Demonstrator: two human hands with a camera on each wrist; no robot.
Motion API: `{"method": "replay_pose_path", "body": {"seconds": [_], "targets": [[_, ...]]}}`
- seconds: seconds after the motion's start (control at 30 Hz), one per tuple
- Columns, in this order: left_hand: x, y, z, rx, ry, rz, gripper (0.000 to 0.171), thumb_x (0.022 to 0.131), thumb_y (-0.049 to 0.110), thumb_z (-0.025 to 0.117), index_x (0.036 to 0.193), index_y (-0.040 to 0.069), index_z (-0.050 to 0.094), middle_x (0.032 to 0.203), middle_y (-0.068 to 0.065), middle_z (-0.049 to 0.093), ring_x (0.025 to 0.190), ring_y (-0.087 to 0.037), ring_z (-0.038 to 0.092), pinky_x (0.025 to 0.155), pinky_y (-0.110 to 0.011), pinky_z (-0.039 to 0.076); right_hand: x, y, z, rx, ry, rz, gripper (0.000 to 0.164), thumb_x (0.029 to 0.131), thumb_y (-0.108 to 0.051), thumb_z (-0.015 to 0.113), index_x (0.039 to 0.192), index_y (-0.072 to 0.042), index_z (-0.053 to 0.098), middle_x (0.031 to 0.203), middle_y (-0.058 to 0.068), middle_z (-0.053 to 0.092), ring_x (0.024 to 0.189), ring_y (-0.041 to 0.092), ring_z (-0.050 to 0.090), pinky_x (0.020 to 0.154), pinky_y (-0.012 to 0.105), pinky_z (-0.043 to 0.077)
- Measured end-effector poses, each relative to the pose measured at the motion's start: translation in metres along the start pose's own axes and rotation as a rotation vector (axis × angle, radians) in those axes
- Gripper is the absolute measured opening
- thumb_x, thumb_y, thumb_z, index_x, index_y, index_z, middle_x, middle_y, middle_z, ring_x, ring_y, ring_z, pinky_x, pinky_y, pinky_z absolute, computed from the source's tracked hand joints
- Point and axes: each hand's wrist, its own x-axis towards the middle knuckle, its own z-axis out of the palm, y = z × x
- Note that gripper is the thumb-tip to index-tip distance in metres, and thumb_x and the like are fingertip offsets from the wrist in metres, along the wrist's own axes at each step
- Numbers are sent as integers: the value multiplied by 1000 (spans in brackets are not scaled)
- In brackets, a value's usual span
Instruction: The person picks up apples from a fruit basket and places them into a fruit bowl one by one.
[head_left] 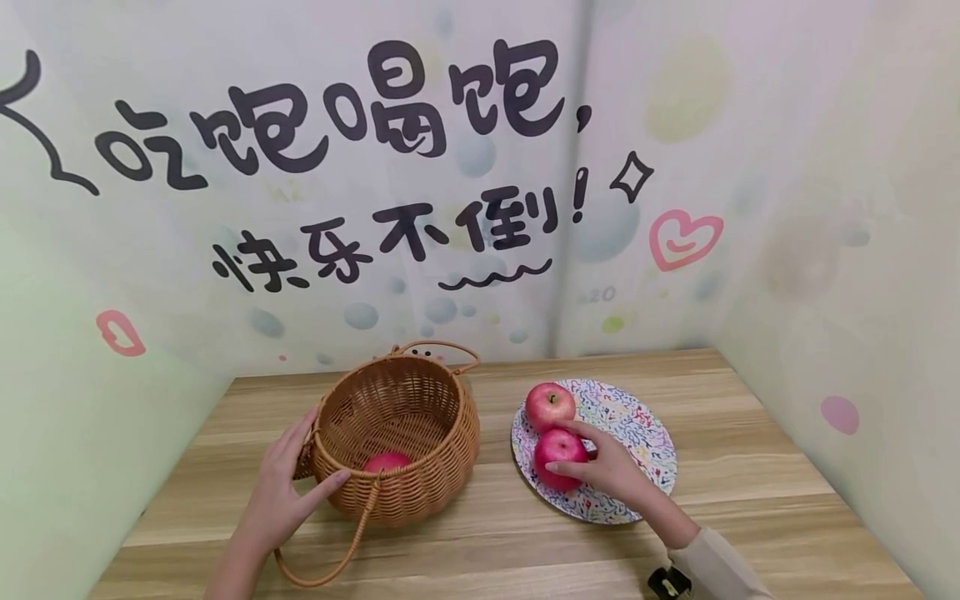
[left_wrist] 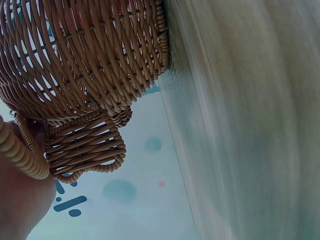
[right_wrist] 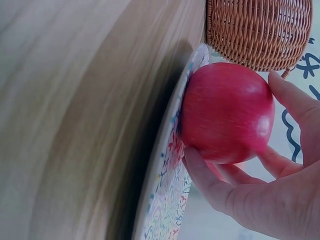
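Note:
A round wicker basket (head_left: pixel 405 425) stands on the left of the wooden table (head_left: pixel 480 533), with one red apple (head_left: pixel 386 461) inside it. My left hand (head_left: pixel 288 487) holds the basket's left side, thumb on the front wall and fingers round the side flap (left_wrist: pixel 82 147). On the right lies a patterned plate (head_left: pixel 637 433) with two red apples. My right hand (head_left: pixel 596 465) grips the nearer apple (head_left: pixel 558 450) (right_wrist: pixel 225 110), which rests on the plate's rim (right_wrist: pixel 170 170). The farther apple (head_left: pixel 550 406) sits untouched behind it.
One basket handle (head_left: pixel 330 558) hangs forward onto the table near its front edge, and the other (head_left: pixel 442 348) lies back toward the wall. Printed walls close the table in at the back and on both sides. Bare wood lies between basket and plate.

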Motion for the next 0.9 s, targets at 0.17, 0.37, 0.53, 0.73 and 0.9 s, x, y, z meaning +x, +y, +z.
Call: {"method": "replay_pose_path", "body": {"seconds": [0.17,0.37,0.53,0.73,0.9], "targets": [[0,0,0,-7,6,13,95,87,27,85,166,14,34,160,-28,43,142,-54,37,101,-83,32,0,-1,-2,17,-5,-10,70,85,-18,89,146,2,59,142,34,58,108,40,72,84,44,64],[0,1,0,-11,13,23,95,86,26,84,166,12,35,160,-28,44,141,-54,38,101,-83,32,0,-3,-5,38,-19,-9,71,87,-16,88,147,5,57,148,36,53,109,44,71,84,44,64],[0,1,1,-10,14,25,95,85,26,84,165,11,35,159,-28,44,140,-54,39,101,-83,32,0,-4,-8,25,-29,-56,69,87,-16,87,144,8,57,149,36,52,110,48,70,84,45,64],[0,1,0,-7,6,12,95,87,27,84,166,13,35,160,-27,43,141,-53,38,100,-83,33,0,-6,-12,3,-28,-53,68,88,-17,86,145,7,57,147,34,54,109,45,70,84,44,64],[0,1,0,-6,3,7,94,87,26,84,166,11,34,160,-28,43,141,-53,37,100,-83,33,0,-8,-16,-25,-22,-61,66,88,-18,86,144,5,59,145,33,57,109,42,69,86,46,63]]}}
